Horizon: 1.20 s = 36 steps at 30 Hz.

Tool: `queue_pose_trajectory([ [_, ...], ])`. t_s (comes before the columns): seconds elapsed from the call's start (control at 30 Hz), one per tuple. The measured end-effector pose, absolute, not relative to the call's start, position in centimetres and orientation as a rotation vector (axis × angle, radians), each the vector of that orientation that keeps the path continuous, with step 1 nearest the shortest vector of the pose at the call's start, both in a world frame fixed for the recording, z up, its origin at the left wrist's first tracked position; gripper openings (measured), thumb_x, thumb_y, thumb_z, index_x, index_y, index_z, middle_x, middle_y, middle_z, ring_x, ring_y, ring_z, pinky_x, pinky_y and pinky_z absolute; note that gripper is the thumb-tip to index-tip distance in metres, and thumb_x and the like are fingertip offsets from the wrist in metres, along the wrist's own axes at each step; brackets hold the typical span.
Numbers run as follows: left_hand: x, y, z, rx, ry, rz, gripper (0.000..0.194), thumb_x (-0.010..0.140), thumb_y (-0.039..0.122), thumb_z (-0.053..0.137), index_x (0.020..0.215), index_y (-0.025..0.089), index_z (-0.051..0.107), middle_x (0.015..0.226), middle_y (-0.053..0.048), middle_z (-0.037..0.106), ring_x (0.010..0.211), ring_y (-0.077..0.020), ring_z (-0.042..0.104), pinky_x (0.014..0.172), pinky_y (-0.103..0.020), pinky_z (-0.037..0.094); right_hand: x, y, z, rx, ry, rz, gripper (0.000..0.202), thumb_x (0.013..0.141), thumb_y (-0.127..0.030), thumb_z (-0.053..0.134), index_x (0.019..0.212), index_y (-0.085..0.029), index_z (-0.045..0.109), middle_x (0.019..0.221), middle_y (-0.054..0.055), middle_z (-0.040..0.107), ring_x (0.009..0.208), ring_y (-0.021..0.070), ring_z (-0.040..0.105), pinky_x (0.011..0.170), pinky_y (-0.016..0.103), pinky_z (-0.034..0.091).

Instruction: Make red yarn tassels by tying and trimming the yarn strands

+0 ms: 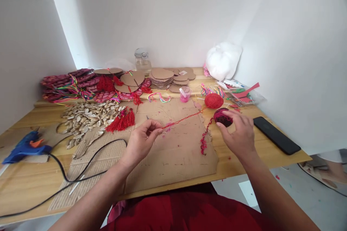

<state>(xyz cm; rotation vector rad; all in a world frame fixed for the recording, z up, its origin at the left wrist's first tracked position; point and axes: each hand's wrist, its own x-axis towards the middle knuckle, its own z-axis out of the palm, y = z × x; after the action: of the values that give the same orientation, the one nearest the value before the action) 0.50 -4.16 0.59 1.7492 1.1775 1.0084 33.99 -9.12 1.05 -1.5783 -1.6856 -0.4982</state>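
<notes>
My left hand [142, 139] is closed in a pinch on the end of a red yarn strand [181, 120]. The strand stretches right, over the cardboard sheet [173, 166], to a red yarn ball [214, 100]. My right hand [240, 131] is curved round a dark purple-and-magenta yarn ball [223, 117], thumb at its near side and fingers over its right edge. From that ball a crinkled magenta strand [203, 142] trails onto the cardboard. Red tassels [121, 121] lie left of my left hand.
A blue glue gun [25, 148] with a black cord [62, 169] lies left, near peanut shells [89, 115]. Behind are cardboard discs [162, 75], a glass jar [142, 61] and a pink-stained cup [185, 94]. At right are a plastic tray [253, 97] and a black phone [276, 135].
</notes>
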Motion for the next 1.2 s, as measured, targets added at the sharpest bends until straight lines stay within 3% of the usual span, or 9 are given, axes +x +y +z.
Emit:
queue_pose_trajectory([
  [0.17,0.5,-4.5,0.9,1.610,1.121,1.069,0.025,0.085,0.039,0.069,0.096,0.017,0.066,0.086,-0.005,0.070,0.080,-0.0161,0.064,0.075,-0.028,0.049,37.3,-7.4,-0.8,-1.914,-1.544,-0.317,0.092,0.069,-0.056,0.078,0.142,-0.010,0.045,0.141,0.024,0.053,0.124,0.0413,0.053,0.105,0.059,0.038],
  [0.3,0.2,-4.8,1.2,1.507,1.027,1.093,0.023,0.082,0.036,0.075,0.093,0.017,0.067,0.085,-0.003,0.070,0.077,-0.0129,0.062,0.072,-0.024,0.048,37.6,-6.6,-1.9,-1.980,-1.452,-0.092,0.082,0.074,-0.050,0.072,0.142,-0.013,0.046,0.138,0.020,0.058,0.122,0.0380,0.056,0.103,0.053,0.044],
  [0.63,-0.8,-4.7,2.4,1.195,0.995,1.185,0.026,0.072,0.032,0.085,0.082,0.015,0.068,0.072,0.000,0.067,0.062,-0.0078,0.056,0.056,-0.018,0.043,41.2,-7.3,-1.7,-2.090,-1.433,-0.252,0.081,0.076,-0.042,0.065,0.147,-0.008,0.043,0.141,0.022,0.055,0.127,0.0392,0.053,0.107,0.051,0.043],
  [0.77,-0.7,-4.8,2.5,1.184,0.951,1.165,0.023,0.074,0.031,0.084,0.081,0.015,0.068,0.071,0.000,0.066,0.062,-0.0070,0.055,0.057,-0.018,0.042,40.8,-7.7,-0.6,-2.263,-1.394,-0.179,0.093,0.077,-0.047,0.068,0.155,-0.011,0.032,0.147,0.025,0.048,0.129,0.0466,0.049,0.099,0.065,0.043],
  [0.87,-0.6,-4.9,2.8,1.180,0.949,1.155,0.023,0.073,0.030,0.084,0.082,0.015,0.069,0.072,0.000,0.067,0.064,-0.0070,0.056,0.059,-0.018,0.042,39.1,-8.0,1.0,-2.249,-1.400,-0.309,0.096,0.075,-0.051,0.072,0.154,-0.014,0.034,0.149,0.025,0.045,0.129,0.0529,0.045,0.094,0.074,0.039],
  [0.97,-0.3,-5.2,3.3,1.164,0.942,1.124,0.025,0.070,0.028,0.086,0.083,0.015,0.068,0.074,0.001,0.067,0.065,-0.0069,0.056,0.061,-0.018,0.042,35.4,-8.7,3.0,-1.834,-1.555,-0.465,0.065,0.083,-0.043,0.069,0.140,-0.015,0.054,0.143,0.021,0.053,0.129,0.0438,0.049,0.104,0.065,0.038],
  [1.07,0.5,-5.5,3.7,1.171,0.895,1.065,0.026,0.070,0.027,0.086,0.081,0.015,0.066,0.071,0.002,0.066,0.064,-0.0067,0.057,0.062,-0.018,0.042,29.6,-9.8,5.0,-1.379,-1.843,-0.090,0.030,0.091,-0.028,0.062,0.120,-0.023,0.067,0.126,0.011,0.067,0.118,0.0293,0.061,0.104,0.048,0.046],
  [1.13,1.0,-5.8,3.9,1.185,0.852,1.014,0.026,0.069,0.026,0.086,0.080,0.015,0.065,0.071,0.002,0.065,0.065,-0.0071,0.057,0.064,-0.019,0.043,25.7,-10.5,5.7,-1.216,-2.008,0.292,0.045,0.092,-0.021,0.058,0.136,-0.026,0.056,0.143,0.009,0.056,0.117,0.0254,0.062,0.092,0.039,0.054],
  [1.2,1.4,-6.2,4.1,1.192,0.801,0.967,0.027,0.069,0.025,0.086,0.080,0.015,0.064,0.073,0.002,0.064,0.067,-0.0079,0.058,0.067,-0.021,0.044,22.6,-10.9,5.6,-1.098,-2.080,0.602,0.063,0.090,-0.016,0.057,0.150,-0.028,0.040,0.151,0.010,0.048,0.094,0.0180,0.068,0.080,0.033,0.058],
])
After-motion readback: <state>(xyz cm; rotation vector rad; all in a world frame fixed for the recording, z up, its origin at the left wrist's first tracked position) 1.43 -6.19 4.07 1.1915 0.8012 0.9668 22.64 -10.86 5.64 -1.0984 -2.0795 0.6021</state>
